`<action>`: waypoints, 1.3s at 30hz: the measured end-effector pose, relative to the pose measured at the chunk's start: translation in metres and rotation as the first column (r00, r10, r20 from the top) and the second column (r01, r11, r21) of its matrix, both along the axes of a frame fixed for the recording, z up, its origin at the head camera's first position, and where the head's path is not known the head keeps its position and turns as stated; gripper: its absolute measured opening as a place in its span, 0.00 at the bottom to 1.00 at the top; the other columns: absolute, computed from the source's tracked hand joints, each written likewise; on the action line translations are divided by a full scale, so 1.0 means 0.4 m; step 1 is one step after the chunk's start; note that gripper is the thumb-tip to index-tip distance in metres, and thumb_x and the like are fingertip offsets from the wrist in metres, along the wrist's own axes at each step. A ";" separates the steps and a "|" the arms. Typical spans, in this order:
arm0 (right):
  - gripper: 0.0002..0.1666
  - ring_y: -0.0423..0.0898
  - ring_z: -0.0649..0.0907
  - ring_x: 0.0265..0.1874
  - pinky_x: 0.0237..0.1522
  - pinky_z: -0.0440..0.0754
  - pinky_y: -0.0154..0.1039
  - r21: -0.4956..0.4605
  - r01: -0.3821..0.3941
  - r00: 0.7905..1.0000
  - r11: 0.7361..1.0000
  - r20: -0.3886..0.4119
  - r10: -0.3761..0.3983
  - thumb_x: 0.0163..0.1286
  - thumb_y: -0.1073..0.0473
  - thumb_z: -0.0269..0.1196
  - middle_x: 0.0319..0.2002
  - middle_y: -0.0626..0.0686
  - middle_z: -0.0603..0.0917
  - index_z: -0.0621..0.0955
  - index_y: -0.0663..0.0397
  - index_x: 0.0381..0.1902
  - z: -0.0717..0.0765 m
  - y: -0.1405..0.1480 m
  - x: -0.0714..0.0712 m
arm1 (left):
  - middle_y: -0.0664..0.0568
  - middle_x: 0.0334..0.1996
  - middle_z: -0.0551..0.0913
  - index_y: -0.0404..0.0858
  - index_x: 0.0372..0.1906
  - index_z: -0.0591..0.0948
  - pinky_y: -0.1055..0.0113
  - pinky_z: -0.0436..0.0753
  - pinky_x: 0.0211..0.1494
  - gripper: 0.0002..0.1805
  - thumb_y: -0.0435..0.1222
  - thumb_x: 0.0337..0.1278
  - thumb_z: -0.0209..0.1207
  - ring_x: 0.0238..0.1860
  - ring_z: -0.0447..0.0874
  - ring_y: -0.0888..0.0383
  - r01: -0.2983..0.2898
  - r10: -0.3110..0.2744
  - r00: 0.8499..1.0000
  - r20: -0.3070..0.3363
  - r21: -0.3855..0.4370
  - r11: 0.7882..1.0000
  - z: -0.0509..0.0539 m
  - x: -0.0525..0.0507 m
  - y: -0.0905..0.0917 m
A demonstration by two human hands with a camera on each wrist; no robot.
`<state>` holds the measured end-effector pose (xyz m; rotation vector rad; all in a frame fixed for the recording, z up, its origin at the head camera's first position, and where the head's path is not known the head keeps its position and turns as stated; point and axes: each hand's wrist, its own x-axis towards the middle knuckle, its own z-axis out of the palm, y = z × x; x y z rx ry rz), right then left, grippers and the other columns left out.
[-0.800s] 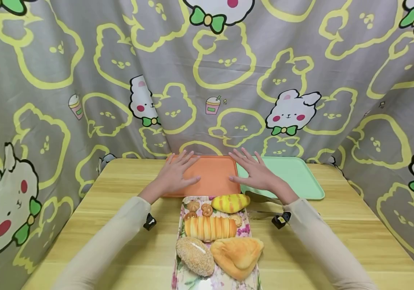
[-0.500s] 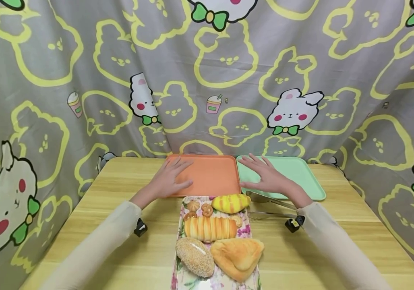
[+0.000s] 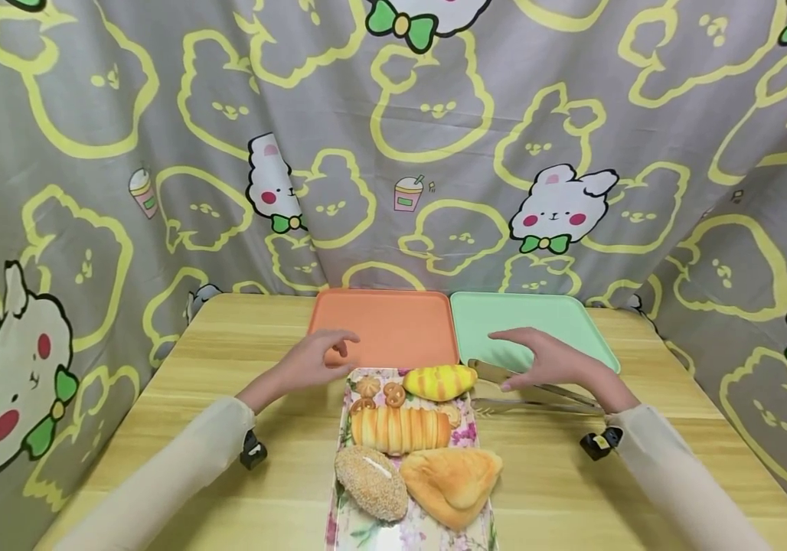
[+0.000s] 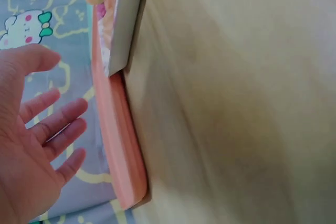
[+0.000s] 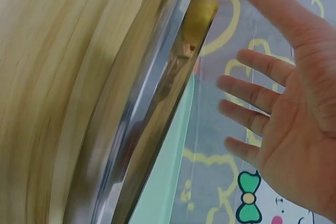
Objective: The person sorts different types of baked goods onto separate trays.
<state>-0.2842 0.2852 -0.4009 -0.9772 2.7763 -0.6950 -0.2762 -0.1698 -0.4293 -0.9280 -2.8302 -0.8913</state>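
My left hand hovers at the front left corner of the orange tray, holding nothing; its fingers look loosely bent in the left wrist view. My right hand hangs, also holding nothing, over the metal tongs and the front of the green tray. The tongs lie beside the floral tray. On that tray sit a yellow striped bread, a ridged roll, a crumb-coated oval bread, a triangular bread and several small cookies.
A wooden table carries all three trays. The orange and green trays stand side by side at its back edge, behind the floral one. A patterned curtain hangs close around the back and sides.
Both hands have drawn back toward the person and spread apart, the left to the left, the right to the right. Their spread fingers have become more bent. Trays, breads and tongs stay put.
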 end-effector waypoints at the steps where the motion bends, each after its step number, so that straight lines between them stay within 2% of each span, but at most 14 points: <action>1: 0.52 0.67 0.73 0.68 0.65 0.70 0.68 0.004 0.003 1.000 1.000 0.012 -0.003 0.54 0.43 0.79 0.69 0.63 0.76 0.73 0.60 0.71 -0.001 0.008 0.003 | 0.52 0.40 0.85 0.40 0.63 0.79 0.57 0.80 0.45 0.24 0.40 0.63 0.66 0.44 0.83 0.51 0.005 -0.005 1.000 0.023 0.005 1.000 -0.004 0.002 0.001; 5: 0.50 0.64 0.78 0.60 0.57 0.77 0.65 0.029 0.002 0.999 1.000 0.045 -0.003 0.51 0.46 0.81 0.60 0.63 0.81 0.76 0.62 0.67 -0.004 0.029 0.011 | 0.55 0.34 0.83 0.38 0.57 0.80 0.64 0.81 0.43 0.21 0.35 0.59 0.68 0.39 0.82 0.57 0.027 -0.030 0.993 0.113 0.031 0.999 -0.014 0.013 0.001; 8: 0.49 0.58 0.80 0.52 0.49 0.80 0.56 0.054 -0.004 0.998 0.999 0.069 0.000 0.50 0.45 0.81 0.52 0.59 0.83 0.77 0.62 0.65 -0.005 0.037 0.014 | 0.50 0.35 0.83 0.37 0.53 0.79 0.66 0.81 0.43 0.19 0.33 0.57 0.69 0.37 0.81 0.59 0.053 -0.061 0.986 0.153 0.059 0.997 -0.024 0.016 0.002; 12: 0.45 0.50 0.77 0.42 0.40 0.76 0.41 0.086 -0.008 0.992 0.996 0.128 -0.004 0.49 0.44 0.81 0.42 0.54 0.81 0.79 0.59 0.61 -0.007 0.041 0.017 | 0.45 0.36 0.82 0.36 0.51 0.79 0.68 0.82 0.41 0.19 0.32 0.56 0.70 0.36 0.80 0.59 0.072 -0.092 0.971 0.220 0.098 0.993 -0.030 0.018 0.000; 15: 0.40 0.47 0.75 0.36 0.36 0.73 0.36 0.093 -0.013 0.983 0.996 0.185 -0.005 0.49 0.48 0.82 0.36 0.53 0.79 0.80 0.59 0.57 -0.006 0.042 0.019 | 0.43 0.36 0.82 0.35 0.50 0.80 0.69 0.82 0.42 0.18 0.31 0.54 0.72 0.36 0.80 0.59 0.076 -0.106 0.957 0.268 0.120 0.990 -0.031 0.017 -0.001; 18: 0.37 0.44 0.72 0.31 0.34 0.71 0.35 0.109 -0.025 0.976 0.994 0.220 0.001 0.49 0.51 0.82 0.33 0.53 0.78 0.81 0.60 0.53 -0.005 0.044 0.021 | 0.42 0.36 0.83 0.33 0.48 0.81 0.69 0.83 0.42 0.17 0.31 0.54 0.73 0.36 0.80 0.59 0.086 -0.124 0.947 0.295 0.139 0.987 -0.032 0.013 -0.003; 22: 0.35 0.41 0.71 0.29 0.33 0.71 0.35 0.154 -0.033 0.970 0.987 0.242 -0.005 0.48 0.53 0.82 0.32 0.53 0.80 0.81 0.61 0.50 -0.007 0.047 0.024 | 0.43 0.35 0.83 0.31 0.45 0.83 0.69 0.83 0.42 0.15 0.31 0.54 0.73 0.36 0.81 0.59 0.089 -0.138 0.934 0.329 0.158 0.983 -0.036 0.008 -0.005; 28: 0.26 0.40 0.69 0.28 0.30 0.67 0.35 0.179 -0.049 0.955 0.983 0.298 -0.007 0.48 0.55 0.81 0.30 0.52 0.76 0.79 0.59 0.38 -0.010 0.054 0.027 | 0.46 0.34 0.84 0.30 0.43 0.84 0.71 0.82 0.41 0.13 0.31 0.54 0.72 0.36 0.81 0.58 0.068 -0.125 0.914 0.387 0.156 0.985 -0.038 0.002 -0.003; 34: 0.19 0.39 0.69 0.24 0.28 0.66 0.34 0.119 -0.052 0.944 0.992 0.330 0.010 0.52 0.60 0.78 0.26 0.53 0.75 0.81 0.60 0.37 -0.008 0.062 0.028 | 0.46 0.35 0.85 0.31 0.44 0.85 0.71 0.82 0.41 0.13 0.32 0.56 0.72 0.36 0.81 0.58 0.072 -0.129 0.911 0.392 0.157 0.985 -0.042 -0.002 -0.006; 39: 0.13 0.39 0.70 0.23 0.28 0.68 0.34 0.084 -0.063 0.947 0.994 0.319 0.033 0.58 0.62 0.74 0.25 0.49 0.75 0.82 0.59 0.38 0.009 0.080 0.026 | 0.45 0.35 0.85 0.30 0.45 0.85 0.71 0.82 0.41 0.13 0.32 0.57 0.71 0.36 0.81 0.58 0.068 -0.126 0.909 0.398 0.156 0.985 -0.042 -0.002 -0.009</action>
